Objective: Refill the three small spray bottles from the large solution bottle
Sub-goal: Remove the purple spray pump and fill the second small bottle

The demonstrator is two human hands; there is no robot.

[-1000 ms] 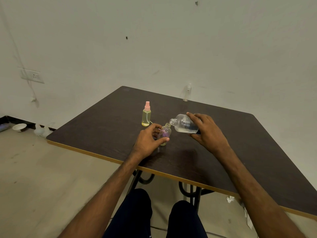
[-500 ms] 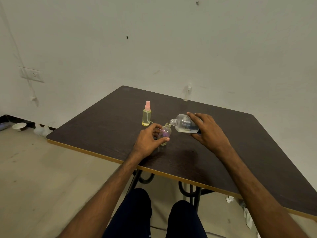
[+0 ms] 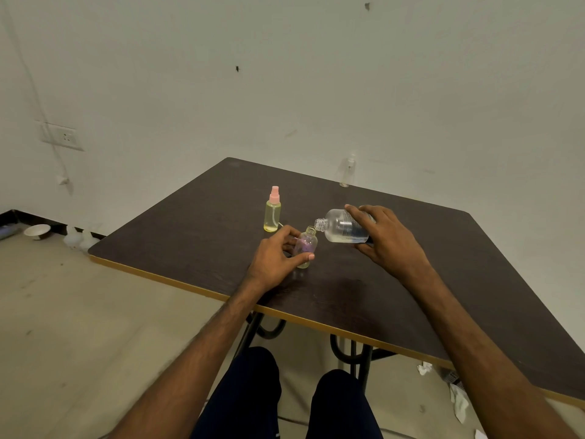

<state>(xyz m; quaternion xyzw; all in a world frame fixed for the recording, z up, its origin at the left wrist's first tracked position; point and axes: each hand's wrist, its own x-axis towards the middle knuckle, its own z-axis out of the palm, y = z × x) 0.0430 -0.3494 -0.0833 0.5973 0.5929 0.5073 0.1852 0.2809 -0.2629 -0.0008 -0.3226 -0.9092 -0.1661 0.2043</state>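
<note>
— Start nearest. How do the hands lie?

— Both forearms reach out over the bench (image 3: 190, 236) from its near edge. The left hand (image 3: 272, 258) curls round a small uncapped bottle (image 3: 305, 245), thumb across the front and fingers behind it. The bottle stands on the bench, leaning slightly to the right. The right hand (image 3: 389, 239) grips the large solution bottle (image 3: 340, 230) from above, fingers over its body and thumb beneath.

— And that bottle's pose?

— It is off the bench and tipped almost level. Its open mouth points left, just above and beside the small bottle's neck. I cannot tell whether anything is pouring.

— What is in them?

— Clear liquid lies pooled along the large bottle's lower side. The small bottle is purple-tinted, with a pale yellowish band at its base.

— Farther back?

— A pink-capped spray bottle (image 3: 272, 210) stands upright just behind the left hand, filled with yellowish liquid nearly to the shoulder. At the far edge, against the wall, stands a clear spray bottle (image 3: 347, 172). It is too faint to judge what it holds.
</note>
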